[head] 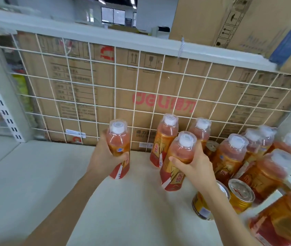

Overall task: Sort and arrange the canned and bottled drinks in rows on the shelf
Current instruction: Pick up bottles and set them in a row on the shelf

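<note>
- Left hand (105, 157): fingers wrapped round upper body of left bottle (119, 150), below shoulder.
- Right hand (194, 166): same wrap on right bottle (178, 162).
- Both bottles upright over middle of shelf (52, 174); base contact unclear.
- Remaining bottles (230, 157) and cans (241, 194) crowded at right end, unsorted.
- Handling (judged): bottles full, moderately heavy; plastic wall likely yields under squeeze; label sleeve smooth, possibly slick.
- Grip point: mid-body on label. Avoid clear over-cap; it looks thin.
- Cans rigid; take by side wall.

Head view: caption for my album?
Left hand grips one orange plastic bottle, right hand a second bottle, at white shelf.
</note>
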The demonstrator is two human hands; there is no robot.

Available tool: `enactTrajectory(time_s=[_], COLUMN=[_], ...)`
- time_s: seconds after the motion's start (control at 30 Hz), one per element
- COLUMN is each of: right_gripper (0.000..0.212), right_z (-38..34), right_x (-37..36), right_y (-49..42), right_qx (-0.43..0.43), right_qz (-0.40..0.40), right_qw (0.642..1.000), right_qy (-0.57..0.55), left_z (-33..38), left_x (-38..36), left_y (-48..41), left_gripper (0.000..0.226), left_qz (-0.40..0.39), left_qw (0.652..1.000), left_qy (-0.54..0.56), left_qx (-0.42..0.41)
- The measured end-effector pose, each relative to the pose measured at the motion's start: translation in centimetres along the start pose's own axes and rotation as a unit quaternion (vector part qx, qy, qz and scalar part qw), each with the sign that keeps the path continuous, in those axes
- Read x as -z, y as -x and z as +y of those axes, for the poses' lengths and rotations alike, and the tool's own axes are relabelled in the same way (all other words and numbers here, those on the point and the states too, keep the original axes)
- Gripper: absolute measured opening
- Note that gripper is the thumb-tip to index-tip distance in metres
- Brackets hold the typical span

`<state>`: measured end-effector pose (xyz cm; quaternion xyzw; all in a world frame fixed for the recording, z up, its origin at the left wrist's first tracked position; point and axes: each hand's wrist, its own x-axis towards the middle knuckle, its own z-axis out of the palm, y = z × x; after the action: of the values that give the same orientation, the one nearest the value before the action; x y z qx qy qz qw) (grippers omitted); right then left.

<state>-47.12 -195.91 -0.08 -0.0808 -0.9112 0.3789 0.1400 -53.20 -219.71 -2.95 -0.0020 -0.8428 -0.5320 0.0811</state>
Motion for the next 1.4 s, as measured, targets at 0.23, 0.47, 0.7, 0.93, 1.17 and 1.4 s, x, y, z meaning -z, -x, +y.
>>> enactTrajectory(time_s=[0.23, 0.47, 0.7, 0.93, 1.17, 1.4], right_gripper=[0.074, 0.083, 0.076, 0.07, 0.064, 0.074], right_z=[-1.6, -4.2, -8.3, -15.5, -23.0, -29.6], right_x=[-1.4, -4.3, -8.9, -16.3, -24.3, -31.0], right_y=[2.1, 3.3, 4.0, 5.4, 6.6, 7.4], right_qx=[0.049, 0.06, 0.049, 0.052, 0.103, 0.168], right_qz=[-0.075, -0.104, -0.099, -0.1, -0.115, -0.172], right_qw=[0.996, 0.992, 0.993, 0.993, 0.986, 0.967], right_qy=[-0.006, -0.026, -0.042, -0.033, -0.058, -0.088], left_z=[-1.8, -4.0, -7.6, -11.5, -15.7, -18.9], left_x=[5.5, 11.7, 18.0, 25.8, 34.3, 40.5], left_y=[5.0, 7.9, 8.1, 6.6, 5.9, 6.8], left_gripper=[0.085, 0.077, 0.076, 0.072, 0.069, 0.072], left_qz=[0.074, 0.133, 0.145, 0.115, 0.112, 0.175], left_qw=[0.997, 0.989, 0.988, 0.992, 0.993, 0.983], left_qy=[-0.01, -0.018, -0.023, -0.008, 0.005, -0.054], left_qx=[0.028, 0.06, 0.053, 0.044, 0.024, 0.018])
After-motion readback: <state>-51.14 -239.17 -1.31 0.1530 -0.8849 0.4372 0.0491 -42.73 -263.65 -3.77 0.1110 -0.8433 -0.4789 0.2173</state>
